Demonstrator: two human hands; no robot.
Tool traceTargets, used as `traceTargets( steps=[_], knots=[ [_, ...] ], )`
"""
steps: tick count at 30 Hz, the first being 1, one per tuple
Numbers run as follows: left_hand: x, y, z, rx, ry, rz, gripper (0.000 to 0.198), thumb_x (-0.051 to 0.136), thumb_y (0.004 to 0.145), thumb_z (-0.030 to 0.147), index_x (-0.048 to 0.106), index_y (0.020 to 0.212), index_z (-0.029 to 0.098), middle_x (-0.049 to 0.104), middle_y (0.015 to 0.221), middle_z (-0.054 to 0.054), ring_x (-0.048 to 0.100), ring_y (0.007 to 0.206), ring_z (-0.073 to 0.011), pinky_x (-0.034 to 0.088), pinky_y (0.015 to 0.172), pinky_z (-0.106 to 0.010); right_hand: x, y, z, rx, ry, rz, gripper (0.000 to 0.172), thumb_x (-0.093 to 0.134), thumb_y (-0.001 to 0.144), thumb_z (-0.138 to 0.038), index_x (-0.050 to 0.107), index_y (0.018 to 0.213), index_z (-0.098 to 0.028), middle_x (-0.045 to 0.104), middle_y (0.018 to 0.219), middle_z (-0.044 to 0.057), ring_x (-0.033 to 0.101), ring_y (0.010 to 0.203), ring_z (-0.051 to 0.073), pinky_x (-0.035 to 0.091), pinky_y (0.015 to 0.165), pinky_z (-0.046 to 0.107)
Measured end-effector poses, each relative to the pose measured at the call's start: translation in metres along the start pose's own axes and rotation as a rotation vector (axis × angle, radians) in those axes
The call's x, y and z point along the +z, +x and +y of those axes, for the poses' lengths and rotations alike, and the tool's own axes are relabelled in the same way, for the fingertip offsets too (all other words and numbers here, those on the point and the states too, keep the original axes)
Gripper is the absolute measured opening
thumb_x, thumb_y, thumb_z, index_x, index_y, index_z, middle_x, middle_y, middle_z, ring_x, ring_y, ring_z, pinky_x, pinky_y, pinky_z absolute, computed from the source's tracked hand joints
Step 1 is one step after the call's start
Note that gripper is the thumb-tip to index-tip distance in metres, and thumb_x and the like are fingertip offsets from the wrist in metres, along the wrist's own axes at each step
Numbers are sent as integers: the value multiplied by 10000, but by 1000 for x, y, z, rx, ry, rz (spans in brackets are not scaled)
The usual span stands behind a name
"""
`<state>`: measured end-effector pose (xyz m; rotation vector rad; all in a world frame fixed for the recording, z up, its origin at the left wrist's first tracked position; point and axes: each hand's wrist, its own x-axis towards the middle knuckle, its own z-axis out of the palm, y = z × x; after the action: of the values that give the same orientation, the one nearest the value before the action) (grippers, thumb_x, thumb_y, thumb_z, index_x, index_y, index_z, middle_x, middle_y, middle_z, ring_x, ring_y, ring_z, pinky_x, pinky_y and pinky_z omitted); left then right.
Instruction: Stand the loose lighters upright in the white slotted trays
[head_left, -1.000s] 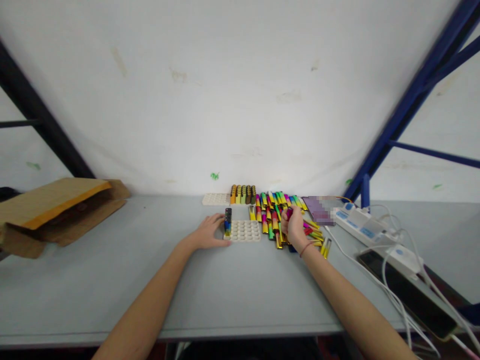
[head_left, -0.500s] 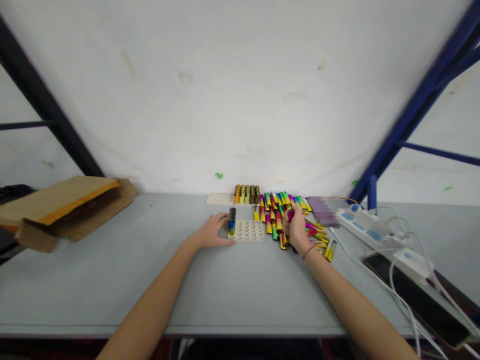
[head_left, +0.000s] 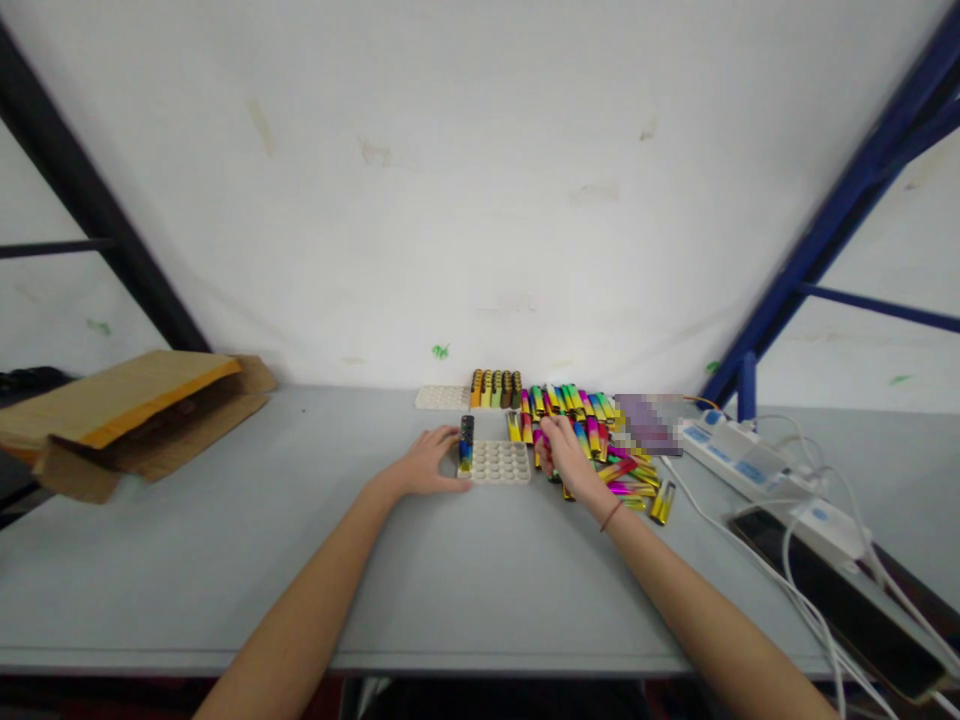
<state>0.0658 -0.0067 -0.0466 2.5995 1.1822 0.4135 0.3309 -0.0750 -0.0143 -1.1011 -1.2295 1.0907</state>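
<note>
leftward across the heaped lighters (head_left: 593,437), the right grip (head_left: 568,457) has moved in the head view, fingers curled; whether it clasps one, i cannot tell. just left of it lies the white holed tray (head_left: 501,462), its upright lighters (head_left: 466,445) beside the spread left grip (head_left: 426,466).

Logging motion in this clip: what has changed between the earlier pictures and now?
The right hand has moved left across the pile of shiny pieces toward the near white tray; whether it holds one is unclear. The left hand stayed at that tray's left end, beside the standing blue pieces.
</note>
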Motion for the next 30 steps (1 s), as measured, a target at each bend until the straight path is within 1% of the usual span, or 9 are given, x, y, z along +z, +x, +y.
traceTargets(
  steps=[3, 5, 6, 10, 13, 16, 21, 26, 30],
  knots=[
    [0, -1, -1, 6, -16, 1, 859, 736, 663, 647, 513, 1354, 187, 452, 1448, -152, 394, 1345, -379, 278, 1138, -495, 18, -8, -11, -173, -200, -129, 244, 576, 858, -473, 514, 872, -237, 571, 699, -28, 538, 628, 145, 435, 581, 259],
    [-1, -1, 0, 1, -25, -11, 867, 738, 657, 651, 507, 1363, 202, 439, 1463, -143, 380, 1357, -381, 260, 1147, -502, 29, -11, -16, -275, -306, -191, 228, 597, 852, -430, 591, 933, -217, 626, 844, 14, 578, 774, 169, 460, 676, 282],
    [-1, -2, 1, -4, -29, -16, 871, 741, 653, 652, 505, 1366, 211, 434, 1469, -139, 378, 1358, -383, 252, 1149, -508, 34, -12, -16, -305, -340, -214, 226, 605, 851, -412, 619, 954, -212, 641, 886, 28, 584, 806, 176, 462, 695, 290],
    [-2, -3, 3, -25, -47, -23, 886, 746, 642, 663, 505, 1370, 218, 424, 1477, -137, 372, 1362, -392, 242, 1150, -527, 49, -13, -9, -331, -373, -258, 171, 605, 865, -336, 659, 964, -208, 679, 811, 36, 607, 719, 176, 476, 681, 305],
    [-2, -3, 3, -30, -54, -29, 886, 740, 653, 663, 495, 1376, 213, 417, 1482, -140, 349, 1378, -390, 227, 1155, -535, 54, -15, -2, -343, -402, -227, 128, 608, 865, -285, 654, 953, -205, 703, 831, 44, 645, 730, 184, 500, 715, 315],
    [-1, -3, 3, -29, -47, -33, 886, 744, 665, 645, 476, 1390, 210, 401, 1491, -148, 346, 1383, -382, 219, 1159, -529, 59, -16, 1, -390, -498, -186, 124, 600, 883, -254, 638, 992, -208, 711, 862, 50, 668, 772, 195, 500, 746, 318],
    [-1, -2, 4, -55, -30, -44, 896, 752, 656, 635, 472, 1390, 202, 382, 1498, -163, 346, 1383, -389, 206, 1162, -543, 67, -17, 1, -512, -759, -187, 185, 547, 927, -223, 596, 1105, -233, 702, 912, 69, 657, 798, 215, 473, 718, 307],
    [-1, -2, 5, -31, -19, -49, 868, 744, 682, 610, 469, 1389, 189, 392, 1490, -166, 352, 1379, -383, 198, 1166, -540, 65, -15, -1, -568, -998, -250, 175, 502, 958, -216, 639, 1065, -197, 699, 941, 122, 646, 844, 238, 452, 721, 303],
    [0, -2, 3, -46, -8, -54, 889, 741, 669, 634, 469, 1393, 195, 401, 1488, -157, 357, 1374, -390, 199, 1168, -534, 66, -17, -9, -582, -1095, -321, 287, 478, 966, -195, 621, 1214, -212, 705, 1003, 116, 646, 911, 225, 450, 777, 290]
  ],
)
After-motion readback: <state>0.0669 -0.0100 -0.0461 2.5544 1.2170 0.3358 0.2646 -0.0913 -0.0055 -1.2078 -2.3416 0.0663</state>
